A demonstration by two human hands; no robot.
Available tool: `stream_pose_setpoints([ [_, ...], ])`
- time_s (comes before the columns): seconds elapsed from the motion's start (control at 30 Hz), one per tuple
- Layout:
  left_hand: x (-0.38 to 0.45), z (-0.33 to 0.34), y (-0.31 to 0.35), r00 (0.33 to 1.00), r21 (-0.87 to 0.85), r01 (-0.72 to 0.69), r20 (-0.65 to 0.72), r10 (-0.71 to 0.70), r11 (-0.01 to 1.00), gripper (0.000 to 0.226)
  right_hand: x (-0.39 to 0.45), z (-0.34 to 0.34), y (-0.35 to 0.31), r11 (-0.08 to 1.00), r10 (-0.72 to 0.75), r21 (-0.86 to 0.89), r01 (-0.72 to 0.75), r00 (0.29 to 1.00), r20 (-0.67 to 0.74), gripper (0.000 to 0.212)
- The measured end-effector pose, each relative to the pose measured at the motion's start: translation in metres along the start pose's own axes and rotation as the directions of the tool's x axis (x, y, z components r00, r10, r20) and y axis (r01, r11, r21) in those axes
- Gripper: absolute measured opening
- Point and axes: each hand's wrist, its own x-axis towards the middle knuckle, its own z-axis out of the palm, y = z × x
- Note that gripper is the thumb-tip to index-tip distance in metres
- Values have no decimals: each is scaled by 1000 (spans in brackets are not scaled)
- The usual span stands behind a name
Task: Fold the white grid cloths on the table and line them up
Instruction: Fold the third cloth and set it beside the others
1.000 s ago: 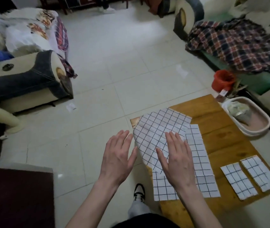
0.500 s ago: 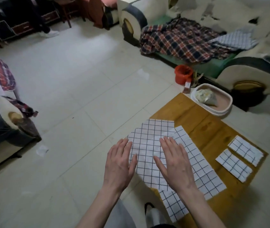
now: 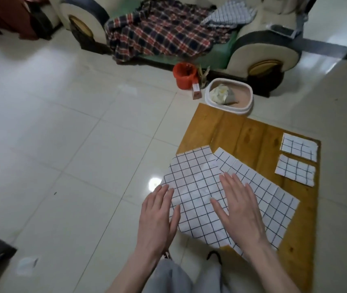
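Now, hands: both are lying flat with fingers straight and spread, gripping nothing.
Left hand (image 3: 157,218): it is hovering or resting at the left edge of the large grid cloth (image 3: 193,187); whether it is pressing down I cannot tell.
Right hand (image 3: 239,210): it is lying palm-down across the seam where the large cloth is overlapping the long grid cloth (image 3: 274,199).
Large grid cloth: it is sitting on the near left corner of the wooden table (image 3: 242,132), its left part hanging out past the table edge over the tiled floor (image 3: 73,144).
Long grid cloth: it is stretching to the right from under the right hand, lying flat on the table.
Folded cloths: two small folded grid cloths, far one (image 3: 299,148) and near one (image 3: 295,172), are lying side by side along the table's right edge, just apart.
Beyond the table: a white basin (image 3: 250,98) is sitting at the far edge, a red bucket (image 3: 184,76) left of it.
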Motion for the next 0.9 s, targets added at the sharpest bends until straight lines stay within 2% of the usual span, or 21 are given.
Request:
stream_pose_setpoints([
  [0.13, 12, 25, -19, 999, -31, -12, 33, 13, 999, 49, 8, 19, 2, 998, 62, 12, -62, 998, 0, 67],
  [0.33, 20, 92, -34, 991, -47, 7, 133, -1, 999, 49, 26, 66, 18, 998, 57, 28, -57, 998, 18, 66],
  [0.67, 23, 212, -59, 987, -11, 14, 161, -12, 1000, 48, 46, 192, 64, 998, -51, 30, 49, 997, 62, 65],
  [0.8, 20, 259, -74, 972, -7, 7, 235, -5, 1000, 48, 49, 246, 86, 994, -107, 12, 106, 988, 111, 59],
  [0.9, 17, 283, -80, 966, -1, -75, 248, 72, 997, 47, 53, 277, 99, 992, -127, -9, 130, 982, 142, 57],
])
